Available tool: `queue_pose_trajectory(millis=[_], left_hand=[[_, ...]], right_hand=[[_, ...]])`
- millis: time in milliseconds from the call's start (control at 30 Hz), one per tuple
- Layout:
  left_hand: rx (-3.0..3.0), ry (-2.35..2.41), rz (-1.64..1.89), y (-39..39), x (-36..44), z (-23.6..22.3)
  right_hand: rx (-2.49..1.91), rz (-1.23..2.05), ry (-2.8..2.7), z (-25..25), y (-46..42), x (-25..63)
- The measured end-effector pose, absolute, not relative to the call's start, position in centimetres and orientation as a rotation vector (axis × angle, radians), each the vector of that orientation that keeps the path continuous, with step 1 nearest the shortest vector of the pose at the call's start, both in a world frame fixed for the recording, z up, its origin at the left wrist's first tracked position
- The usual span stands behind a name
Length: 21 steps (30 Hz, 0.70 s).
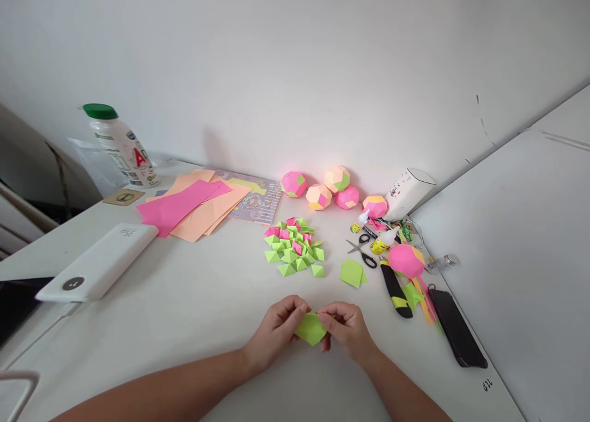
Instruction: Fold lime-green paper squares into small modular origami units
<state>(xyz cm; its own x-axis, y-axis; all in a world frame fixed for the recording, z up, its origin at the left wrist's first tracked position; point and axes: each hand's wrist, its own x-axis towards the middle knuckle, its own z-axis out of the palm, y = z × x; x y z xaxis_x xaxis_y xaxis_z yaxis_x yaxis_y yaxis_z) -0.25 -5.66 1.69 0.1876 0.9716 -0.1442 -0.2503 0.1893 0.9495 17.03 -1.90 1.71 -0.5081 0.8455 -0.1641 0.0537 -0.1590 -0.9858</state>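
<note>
Between my two hands, near the table's front, is a piece of green paper (311, 330) with a pointed lower edge. My left hand (280, 328) pinches its left side between thumb and fingers. On the other side my right hand (345, 328) grips the right edge, thumb on top. Beyond them lies a pile of small folded paper pieces (295, 247), mostly green with some pink. A short stack of green paper squares (352, 273) rests just past my right hand.
Paper balls (319, 196) sit along the wall. Scissors (365, 250), glue bottles (383, 241), a utility knife (395, 290), a pink paper ball (406, 260) and a black phone (456, 327) crowd the right. Leftward are paper sheets (188, 204), a white power bank (101, 265) and a bottle (120, 145).
</note>
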Motion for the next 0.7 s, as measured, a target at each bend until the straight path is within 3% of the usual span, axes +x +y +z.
queue_pose_trajectory(millis=[700], left_hand=[[1.125, 1.023, 1.080, -5.4, -0.3, 0.5]], right_hand=[[-1.094, 1.548, -1.525, 1.6, -1.7, 17.3]])
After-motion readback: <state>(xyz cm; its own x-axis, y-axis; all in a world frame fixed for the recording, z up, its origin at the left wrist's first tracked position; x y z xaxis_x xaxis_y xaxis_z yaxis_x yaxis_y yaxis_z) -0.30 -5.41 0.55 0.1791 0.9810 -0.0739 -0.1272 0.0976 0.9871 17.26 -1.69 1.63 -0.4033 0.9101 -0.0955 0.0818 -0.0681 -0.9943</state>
